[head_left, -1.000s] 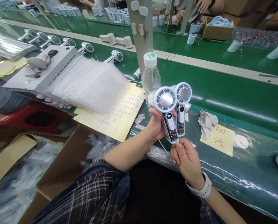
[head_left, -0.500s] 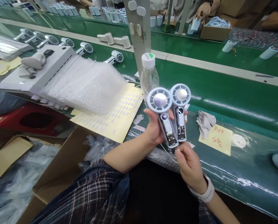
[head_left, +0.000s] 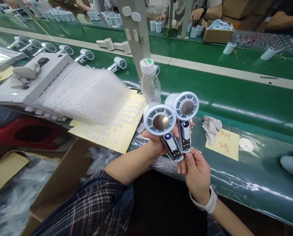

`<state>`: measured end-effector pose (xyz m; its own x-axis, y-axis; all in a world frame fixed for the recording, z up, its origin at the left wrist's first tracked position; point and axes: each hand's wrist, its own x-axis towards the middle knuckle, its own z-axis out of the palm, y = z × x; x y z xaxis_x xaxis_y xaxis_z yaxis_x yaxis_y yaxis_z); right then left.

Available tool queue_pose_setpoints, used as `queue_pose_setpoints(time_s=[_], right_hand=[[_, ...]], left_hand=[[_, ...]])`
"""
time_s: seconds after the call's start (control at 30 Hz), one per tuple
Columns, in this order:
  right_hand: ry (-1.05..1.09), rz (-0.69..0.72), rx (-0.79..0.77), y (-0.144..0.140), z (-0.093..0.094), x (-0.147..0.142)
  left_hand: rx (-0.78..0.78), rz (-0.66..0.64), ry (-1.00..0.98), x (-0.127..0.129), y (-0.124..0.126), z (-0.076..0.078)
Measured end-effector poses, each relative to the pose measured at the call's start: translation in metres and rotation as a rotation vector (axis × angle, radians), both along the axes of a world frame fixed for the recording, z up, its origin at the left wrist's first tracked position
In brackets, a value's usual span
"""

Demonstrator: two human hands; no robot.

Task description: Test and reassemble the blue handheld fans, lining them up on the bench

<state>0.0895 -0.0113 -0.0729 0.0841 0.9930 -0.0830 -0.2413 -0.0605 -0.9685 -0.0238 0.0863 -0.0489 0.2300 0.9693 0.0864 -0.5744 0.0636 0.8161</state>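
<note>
Left hand: the left hand (head_left: 158,144) is closed around the handles of 2 handheld fans, which are held side by side, heads up, above the near edge of the conveyor belt (head_left: 234,98).
Left fan: the left fan (head_left: 161,123) is tilted slightly leftward; a lit display is seen on its handle, with the circuit board exposed below.
Right fan: the right fan (head_left: 184,109) stands close to upright, just beside and partly behind the left one; its display is also lit.
Right hand: the right hand (head_left: 196,173) is brought up to the lower ends of both handles, fingertips pinched together there. Whether something small is held between them cannot be told.
Technique: both handles are best kept clamped firmly and level, so that the bottom ends stay steady under the fingertips; the exposed boards should not be pressed.
Surroundings: a water bottle (head_left: 150,82) stands behind the fans; a sticker sheet (head_left: 117,126) and bubble bags (head_left: 84,93) lie to the left, a grey cloth (head_left: 211,126) and a yellow note (head_left: 223,144) to the right.
</note>
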Motion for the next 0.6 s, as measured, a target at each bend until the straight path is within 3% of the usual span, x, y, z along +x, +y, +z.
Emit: queue_pose_setpoints(time_s=[0.1,0.2,0.27,0.33,0.47,0.53,0.6], right_hand=[[-0.120,0.019,0.030,0.003,0.000,0.001],[-0.346,0.104,0.204,0.004,0.002,0.011],[-0.519,0.166,0.336,0.006,0.007,0.024],[-0.756,0.183,0.355,0.015,0.013,0.046],[-1.234,-0.031,0.167,0.064,0.019,0.097],[-1.372,-0.125,0.156,0.098,0.014,0.115],[-1.404,-0.115,0.146,0.126,0.007,0.124]], left_hand=[[0.021,-0.015,-0.092,-0.001,0.000,0.003],[0.004,0.040,-0.184,-0.002,0.004,0.006],[-0.014,0.112,-0.228,-0.003,0.007,0.007],[-0.032,0.119,-0.266,-0.004,0.009,0.007],[-0.030,-0.101,-0.273,-0.003,0.006,0.005],[-0.034,-0.201,-0.246,-0.001,0.003,0.004],[-0.063,-0.257,-0.216,0.000,0.001,0.002]])
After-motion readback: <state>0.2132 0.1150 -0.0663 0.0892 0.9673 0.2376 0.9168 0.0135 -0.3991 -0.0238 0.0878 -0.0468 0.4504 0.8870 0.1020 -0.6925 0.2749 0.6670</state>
